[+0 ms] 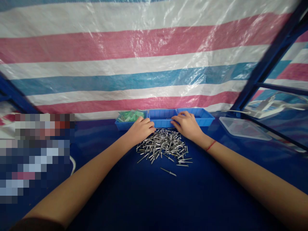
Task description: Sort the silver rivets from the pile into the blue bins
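Take the heap of metal rivets [163, 146] on the desk [154, 199] as your clock's centre. At ten o'clock your left hand [141, 128] curls over its edge; whether that grip holds anything, you cannot tell. Work those fingers lightly, since crossed stems probably snag and drag their neighbours. One loose rivet [169, 172] lies at six o'clock, so mind your forearms there. At two o'clock your right hand [186, 124] seems pinched together on a thin metal pin [169, 118]; a light thumb-and-finger hold should suit so slim a piece.

Beyond the heap runs a blue tray [163, 124]. Its eleven o'clock compartment holds green-tinted plastic bags [132, 115]; the twelve o'clock one shows blue floor; your right hand partly hides the one o'clock one. A clear plastic lid [244, 128] lies towards three o'clock.
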`<state>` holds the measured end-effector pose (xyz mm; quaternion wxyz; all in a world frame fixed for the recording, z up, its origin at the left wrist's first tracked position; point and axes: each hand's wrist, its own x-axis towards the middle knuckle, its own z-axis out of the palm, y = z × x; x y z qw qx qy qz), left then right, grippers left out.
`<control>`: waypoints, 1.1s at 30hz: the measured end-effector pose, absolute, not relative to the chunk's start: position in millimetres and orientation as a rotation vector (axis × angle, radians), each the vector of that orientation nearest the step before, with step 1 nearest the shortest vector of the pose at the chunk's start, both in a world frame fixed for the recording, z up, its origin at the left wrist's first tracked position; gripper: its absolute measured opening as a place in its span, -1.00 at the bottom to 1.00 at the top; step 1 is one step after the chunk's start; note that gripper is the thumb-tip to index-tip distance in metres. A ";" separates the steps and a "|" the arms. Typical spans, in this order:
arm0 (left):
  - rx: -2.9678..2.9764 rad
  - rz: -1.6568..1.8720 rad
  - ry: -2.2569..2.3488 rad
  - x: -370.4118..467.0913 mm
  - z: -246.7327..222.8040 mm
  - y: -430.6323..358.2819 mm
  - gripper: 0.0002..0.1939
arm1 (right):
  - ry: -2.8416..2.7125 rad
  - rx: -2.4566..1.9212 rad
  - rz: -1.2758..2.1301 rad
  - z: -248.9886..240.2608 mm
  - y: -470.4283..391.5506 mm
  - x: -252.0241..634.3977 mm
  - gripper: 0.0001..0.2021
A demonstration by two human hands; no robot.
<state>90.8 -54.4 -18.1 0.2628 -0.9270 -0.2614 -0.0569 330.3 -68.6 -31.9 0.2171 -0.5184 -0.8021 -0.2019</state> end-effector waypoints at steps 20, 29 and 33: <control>-2.470 -0.604 -1.021 66.3 -32.0 -41.9 -0.71 | -2.194 -1.257 -0.467 -49.3 -65.6 341.1 -0.69; -2.404 -0.665 -1.089 73.6 -42.1 -50.0 -0.62 | -1.959 -1.400 -0.530 -54.3 -78.8 326.7 -0.60; -2.404 -0.650 -1.079 74.1 -41.5 -50.4 -0.65 | -1.923 -1.371 -0.479 -55.0 -76.4 329.6 -0.63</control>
